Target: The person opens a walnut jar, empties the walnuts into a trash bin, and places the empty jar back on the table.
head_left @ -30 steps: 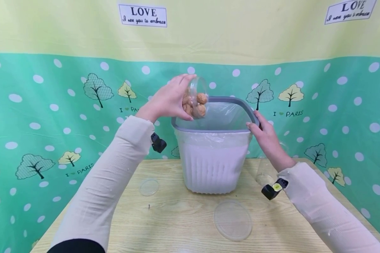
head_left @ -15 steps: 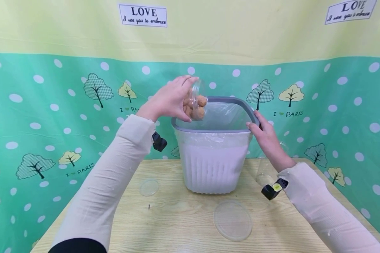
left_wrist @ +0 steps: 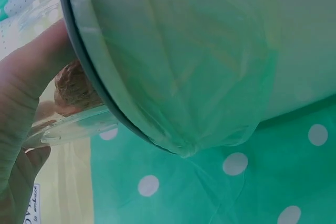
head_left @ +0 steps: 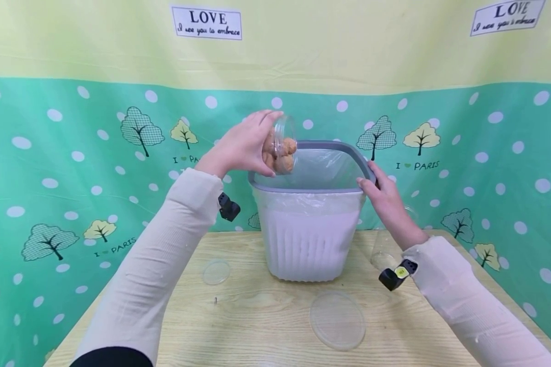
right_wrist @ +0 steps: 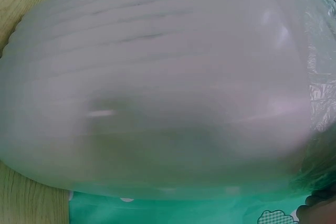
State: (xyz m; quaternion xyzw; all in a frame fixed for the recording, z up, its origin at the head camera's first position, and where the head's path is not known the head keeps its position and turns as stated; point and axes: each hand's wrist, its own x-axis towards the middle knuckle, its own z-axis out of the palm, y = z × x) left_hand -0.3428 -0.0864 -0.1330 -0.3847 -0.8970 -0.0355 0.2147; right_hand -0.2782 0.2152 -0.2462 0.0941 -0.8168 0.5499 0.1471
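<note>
My left hand (head_left: 245, 145) grips a clear plastic jar (head_left: 288, 126) around its body. The jar lies tipped on its side over the left rim of the trash can, its mouth facing right. Several walnuts (head_left: 284, 163) rest inside it; the left wrist view shows one walnut (left_wrist: 76, 88) close up behind the rim. The pale trash can (head_left: 309, 239) stands upright with a grey rim (head_left: 332, 145) and a clear plastic liner (head_left: 323, 165). My right hand (head_left: 385, 199) holds that rim at its right side. The can's bottom inside is hidden.
On the wooden table (head_left: 257, 326) lie a small round lid (head_left: 216, 271) at the left and a larger round lid (head_left: 337, 320) in front. A second clear jar (head_left: 384, 247) stands behind my right wrist. A patterned curtain (head_left: 96, 168) hangs behind.
The tipped jar in my left hand shifts slightly right, then back left, and the walnuts in it change position a little. My right hand and the trash can stay put.
</note>
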